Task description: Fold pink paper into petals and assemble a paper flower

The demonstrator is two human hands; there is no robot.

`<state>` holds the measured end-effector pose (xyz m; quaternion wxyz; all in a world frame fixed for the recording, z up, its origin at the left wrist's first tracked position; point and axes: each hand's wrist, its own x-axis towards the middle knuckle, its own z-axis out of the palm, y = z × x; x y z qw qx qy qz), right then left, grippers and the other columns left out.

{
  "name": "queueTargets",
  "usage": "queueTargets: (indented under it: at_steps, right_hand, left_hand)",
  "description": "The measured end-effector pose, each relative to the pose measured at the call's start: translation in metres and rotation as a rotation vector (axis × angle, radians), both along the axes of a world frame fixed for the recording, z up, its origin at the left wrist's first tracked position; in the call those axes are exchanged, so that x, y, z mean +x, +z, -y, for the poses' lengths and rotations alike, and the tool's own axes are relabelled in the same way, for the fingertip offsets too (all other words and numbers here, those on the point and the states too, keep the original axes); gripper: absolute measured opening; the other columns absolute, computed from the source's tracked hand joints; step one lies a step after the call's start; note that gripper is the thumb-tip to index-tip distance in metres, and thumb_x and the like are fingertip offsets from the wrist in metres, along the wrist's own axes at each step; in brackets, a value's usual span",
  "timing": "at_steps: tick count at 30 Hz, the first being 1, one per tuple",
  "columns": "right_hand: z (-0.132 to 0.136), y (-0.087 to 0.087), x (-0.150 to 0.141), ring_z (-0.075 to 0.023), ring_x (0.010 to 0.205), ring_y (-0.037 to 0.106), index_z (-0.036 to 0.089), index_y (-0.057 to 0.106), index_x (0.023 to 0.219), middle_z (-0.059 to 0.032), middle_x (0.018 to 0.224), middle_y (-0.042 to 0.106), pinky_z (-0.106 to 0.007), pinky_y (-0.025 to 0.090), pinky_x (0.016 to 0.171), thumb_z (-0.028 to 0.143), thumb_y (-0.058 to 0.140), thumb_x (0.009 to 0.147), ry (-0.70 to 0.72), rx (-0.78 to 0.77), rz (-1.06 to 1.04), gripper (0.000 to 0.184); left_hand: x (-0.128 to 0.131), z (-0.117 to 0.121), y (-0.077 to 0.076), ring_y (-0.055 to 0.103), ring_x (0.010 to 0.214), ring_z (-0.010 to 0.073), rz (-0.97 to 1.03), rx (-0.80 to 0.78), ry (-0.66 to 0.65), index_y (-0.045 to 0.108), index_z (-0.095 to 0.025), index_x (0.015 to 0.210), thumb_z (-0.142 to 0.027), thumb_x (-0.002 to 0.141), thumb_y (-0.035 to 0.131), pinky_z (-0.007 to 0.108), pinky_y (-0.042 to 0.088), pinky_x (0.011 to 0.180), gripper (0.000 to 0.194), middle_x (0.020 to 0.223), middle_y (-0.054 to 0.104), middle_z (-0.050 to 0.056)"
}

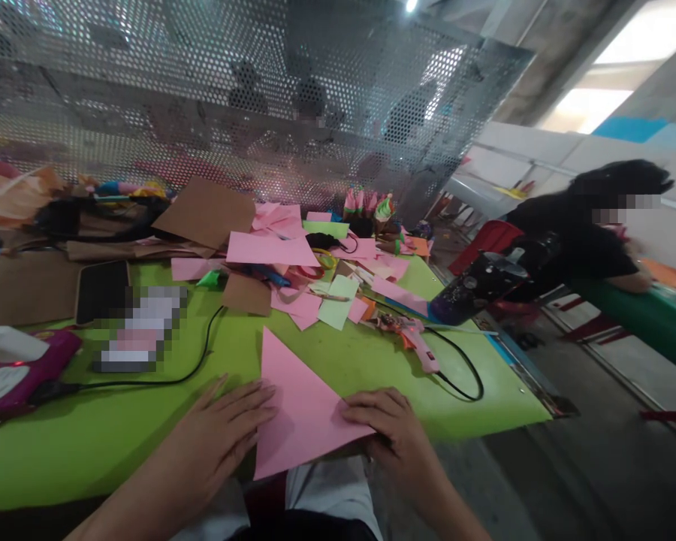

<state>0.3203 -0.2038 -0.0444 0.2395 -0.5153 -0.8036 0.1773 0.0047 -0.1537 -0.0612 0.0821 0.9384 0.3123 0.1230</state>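
A triangle of pink paper lies at the front edge of the green table, its longest point aimed away from me. Along its left side rests my left hand, fingers stretched out with the tips on the paper. My right hand is closed on the right corner, fingers above and thumb below near the table edge. Beyond the triangle lie loose pink sheets, a pale green sheet and a brown card. A pink glue gun sits to the right with its black cord.
At the left are a purple device with a cable, a blurred-out phone-like object and a dark phone. A dark tumbler stands by the right edge. A perforated metal panel rises behind. Another person sits at right.
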Motion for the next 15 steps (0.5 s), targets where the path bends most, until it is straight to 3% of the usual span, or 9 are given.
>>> queueTargets:
  at_steps: [7,11,15]
  right_hand:
    - [-0.006,-0.002,-0.009,-0.0204,0.084,0.056,0.024,0.069,0.091,-0.0035,0.086,0.065,-0.035,0.042,0.076,0.025,0.054,0.094,-0.154,-0.002,-0.085,0.016]
    - [-0.009,-0.002,-0.015,-0.0203,0.078,0.053,0.020,0.060,0.074,-0.0033,0.079,0.059,-0.034,0.038,0.073,0.031,0.053,0.095,-0.217,0.008,-0.009,0.025]
    - [-0.012,-0.004,-0.022,-0.0206,0.075,0.049,0.020,0.047,0.067,-0.0022,0.075,0.055,-0.033,0.033,0.069,0.032,0.055,0.093,-0.302,0.025,0.083,0.030]
  left_hand:
    - [-0.003,0.004,-0.001,0.041,0.138,0.0164,0.038,-0.071,0.041,0.045,-0.031,0.140,-0.023,0.098,0.042,0.047,0.029,0.116,0.043,0.145,0.051,0.002]
    - [-0.002,0.008,-0.001,0.040,0.138,0.0183,0.035,-0.061,0.055,0.057,-0.029,0.127,-0.022,0.097,0.044,0.049,0.029,0.116,0.034,0.146,0.050,0.002]
    - [-0.005,0.013,-0.004,0.043,0.137,0.0197,0.047,0.020,0.056,0.049,-0.029,0.137,-0.020,0.094,0.048,0.048,0.029,0.116,0.043,0.143,0.054,0.002]
